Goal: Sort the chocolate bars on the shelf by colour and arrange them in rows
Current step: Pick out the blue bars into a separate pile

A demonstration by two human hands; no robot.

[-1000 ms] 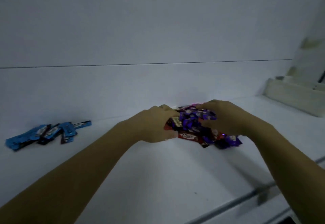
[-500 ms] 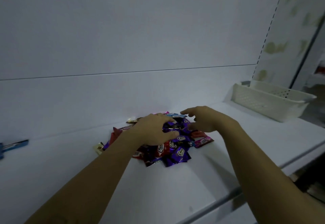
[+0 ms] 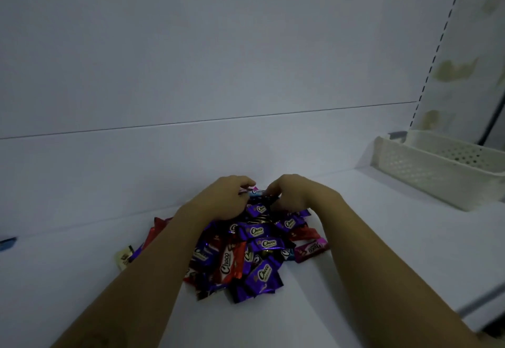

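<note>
A heap of chocolate bars (image 3: 254, 254) in purple, red, pink and blue wrappers lies in the middle of the white shelf (image 3: 355, 252). My left hand (image 3: 222, 200) and my right hand (image 3: 293, 194) are both at the far top of the heap, fingers curled. Between their fingertips is a light blue bar (image 3: 257, 192), which both hands seem to pinch at its ends. A cream-wrapped bar (image 3: 124, 256) lies loose at the heap's left edge. Bars under my hands and forearms are hidden.
A white perforated plastic basket (image 3: 426, 173) stands at the back right of the shelf. A bit of a blue bar (image 3: 6, 242) shows at the far left edge. The shelf's front edge (image 3: 464, 312) runs along the lower right. The back wall is close behind the heap.
My view has swung right, so the blue bars at the left have nearly left the frame. Both hands moved to the heap's far top and closed in on a light blue bar.
</note>
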